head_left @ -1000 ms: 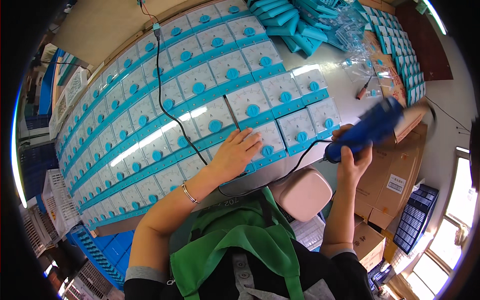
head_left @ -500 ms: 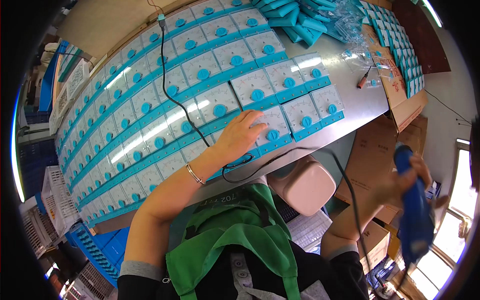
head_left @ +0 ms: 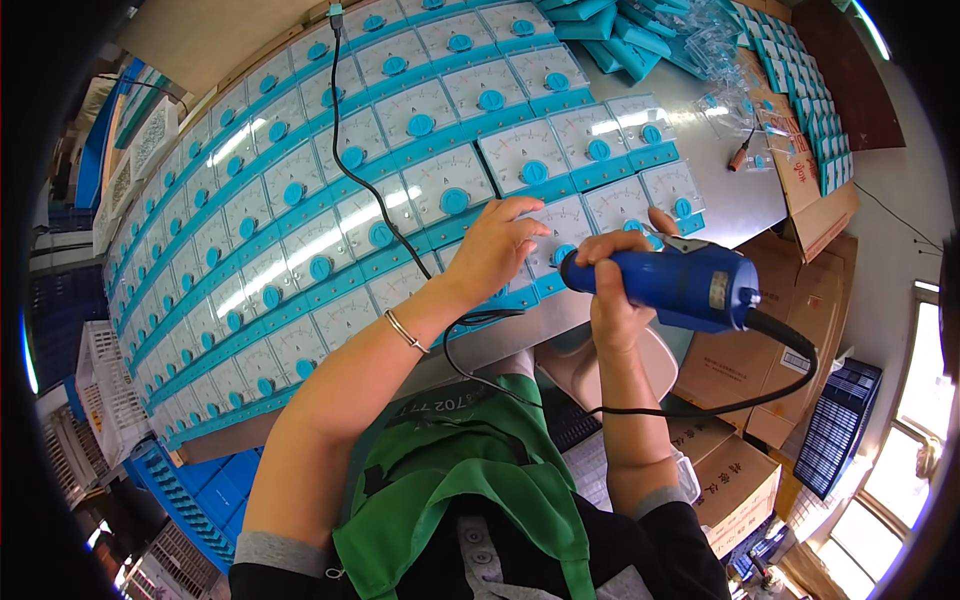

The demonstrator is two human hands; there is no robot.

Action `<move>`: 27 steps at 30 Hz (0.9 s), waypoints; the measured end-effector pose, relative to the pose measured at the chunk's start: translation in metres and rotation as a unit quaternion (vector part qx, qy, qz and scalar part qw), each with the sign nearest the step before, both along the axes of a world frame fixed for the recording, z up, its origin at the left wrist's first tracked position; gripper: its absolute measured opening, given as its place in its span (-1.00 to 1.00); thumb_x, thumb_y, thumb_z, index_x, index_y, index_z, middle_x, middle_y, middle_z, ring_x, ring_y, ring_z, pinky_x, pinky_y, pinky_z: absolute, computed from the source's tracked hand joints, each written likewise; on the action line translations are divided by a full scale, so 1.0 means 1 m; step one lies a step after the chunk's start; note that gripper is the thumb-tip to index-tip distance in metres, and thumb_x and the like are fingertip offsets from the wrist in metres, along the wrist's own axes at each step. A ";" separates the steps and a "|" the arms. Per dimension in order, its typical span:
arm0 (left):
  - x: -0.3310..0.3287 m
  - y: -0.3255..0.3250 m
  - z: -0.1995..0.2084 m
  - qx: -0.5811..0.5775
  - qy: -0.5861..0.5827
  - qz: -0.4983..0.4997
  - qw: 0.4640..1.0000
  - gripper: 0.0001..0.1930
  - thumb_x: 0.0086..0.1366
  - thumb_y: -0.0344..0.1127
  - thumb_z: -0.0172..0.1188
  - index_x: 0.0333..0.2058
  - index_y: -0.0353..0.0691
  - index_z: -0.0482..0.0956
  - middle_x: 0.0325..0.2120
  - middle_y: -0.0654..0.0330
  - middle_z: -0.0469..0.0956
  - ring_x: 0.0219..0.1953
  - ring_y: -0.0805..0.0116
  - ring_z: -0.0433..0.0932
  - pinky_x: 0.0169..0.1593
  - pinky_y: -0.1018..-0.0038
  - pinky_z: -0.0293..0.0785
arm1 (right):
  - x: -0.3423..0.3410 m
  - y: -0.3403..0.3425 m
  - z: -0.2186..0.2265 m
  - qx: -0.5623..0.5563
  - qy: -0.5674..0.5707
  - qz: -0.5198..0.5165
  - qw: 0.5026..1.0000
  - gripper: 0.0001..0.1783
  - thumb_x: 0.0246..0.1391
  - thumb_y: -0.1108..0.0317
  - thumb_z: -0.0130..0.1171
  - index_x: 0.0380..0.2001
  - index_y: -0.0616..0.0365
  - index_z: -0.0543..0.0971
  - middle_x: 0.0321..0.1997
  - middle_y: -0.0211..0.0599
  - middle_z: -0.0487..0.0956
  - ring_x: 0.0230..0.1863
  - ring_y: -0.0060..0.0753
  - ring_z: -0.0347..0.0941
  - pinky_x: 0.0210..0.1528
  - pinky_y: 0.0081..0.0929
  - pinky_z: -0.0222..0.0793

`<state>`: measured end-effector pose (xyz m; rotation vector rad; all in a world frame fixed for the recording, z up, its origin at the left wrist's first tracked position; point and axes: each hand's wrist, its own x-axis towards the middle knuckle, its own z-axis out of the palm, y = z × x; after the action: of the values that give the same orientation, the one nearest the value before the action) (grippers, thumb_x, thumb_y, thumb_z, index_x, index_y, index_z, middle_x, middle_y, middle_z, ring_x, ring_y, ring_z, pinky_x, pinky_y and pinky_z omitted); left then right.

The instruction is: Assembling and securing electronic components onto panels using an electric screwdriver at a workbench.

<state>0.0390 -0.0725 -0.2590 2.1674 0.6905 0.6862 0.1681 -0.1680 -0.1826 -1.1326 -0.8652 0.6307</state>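
Blue power tool at three o'clock from left hand; right hand wrapped around it. Left hand half-curled, fingers parted, over teal-and-white meters; contact unclear. Teal cases piled at twelve o'clock from tool.

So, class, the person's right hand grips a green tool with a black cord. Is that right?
Not quite: the colour is wrong. The head view shows that the tool is blue. The right hand does grip it, and its cord is black.
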 end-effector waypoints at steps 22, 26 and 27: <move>-0.002 -0.026 0.003 0.171 0.075 -0.002 0.982 -0.54 0.02 -0.43 0.30 -0.05 0.03 0.52 0.11 0.16 0.38 0.10 0.07 0.38 0.02 0.14 0.30 | 0.003 -0.004 -0.017 0.006 -0.083 -0.007 0.997 -0.18 0.04 0.34 0.20 0.22 0.27 -0.06 -0.42 -0.29 0.44 -0.37 -0.36 0.43 -0.11 -0.26 0.39; -0.007 -0.023 0.004 0.195 0.113 -0.022 0.974 -0.53 0.02 -0.38 0.32 -0.03 0.01 0.51 0.17 0.15 0.31 0.18 0.05 0.31 0.09 0.05 0.26 | 0.000 -0.008 -0.006 0.012 -0.038 -0.020 0.999 -0.19 0.04 0.32 0.21 0.21 0.26 -0.04 -0.43 -0.28 0.44 -0.39 -0.37 0.43 -0.16 -0.27 0.39; -0.007 -0.020 0.008 0.175 0.116 -0.015 0.978 -0.53 0.03 -0.35 0.33 -0.02 0.00 0.50 0.19 0.14 0.29 0.21 0.04 0.28 0.14 0.00 0.22 | 0.000 -0.008 -0.004 0.009 -0.007 -0.031 0.999 -0.19 0.04 0.31 0.22 0.21 0.26 -0.03 -0.43 -0.28 0.44 -0.40 -0.37 0.43 -0.17 -0.28 0.39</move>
<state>0.0321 -0.0929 -0.2511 2.6076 0.6947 0.5781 0.1680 -0.1758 -0.1864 -1.1435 -0.8425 0.5630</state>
